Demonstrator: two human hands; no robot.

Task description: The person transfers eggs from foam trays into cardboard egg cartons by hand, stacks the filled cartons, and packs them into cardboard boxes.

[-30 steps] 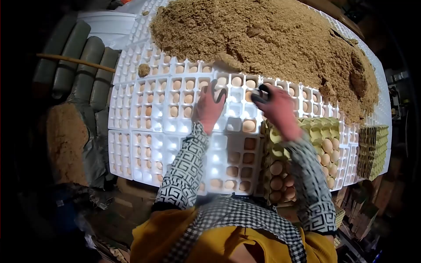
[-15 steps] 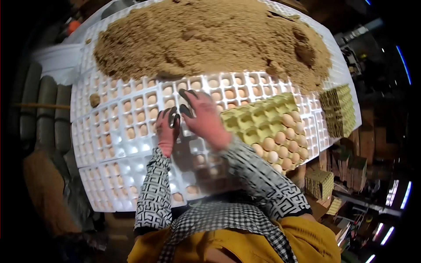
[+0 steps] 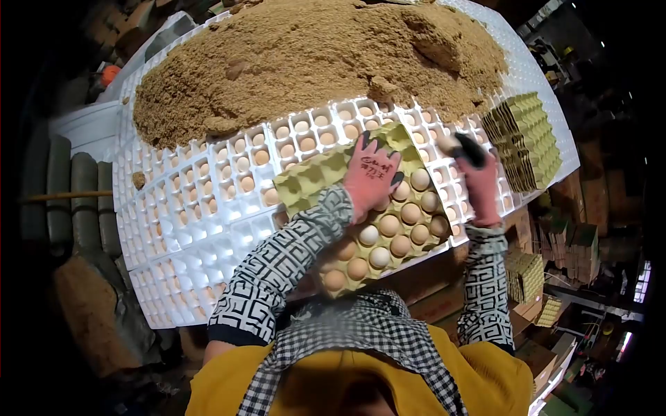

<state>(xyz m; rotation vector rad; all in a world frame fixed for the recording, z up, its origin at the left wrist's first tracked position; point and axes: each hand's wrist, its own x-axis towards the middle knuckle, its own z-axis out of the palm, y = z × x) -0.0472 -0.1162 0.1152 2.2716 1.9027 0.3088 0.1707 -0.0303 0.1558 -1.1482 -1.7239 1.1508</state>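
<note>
My left hand, in a pink glove with dark fingertips, reaches down over the yellow-green egg tray. Its fingers curl downward, hiding whatever they hold. Brown and cream eggs fill the tray's near and right cells; several cells at its far left show no egg. On the right, my right hand is blurred over the white moulded trays, its fingers closed around a pale egg. More eggs sit in the white trays' cells, several of them around the tray's far edge.
A large mound of brown, grainy material covers the far part of the white trays. Stacked egg trays stand at the right edge. Dark rolled bundles lie at the left, with more tray stacks lower right.
My hands have separated: the left has moved right onto the yellow-green tray, the right far right over white cells. The tray now appears farther left and turned, as the view has shifted.
</note>
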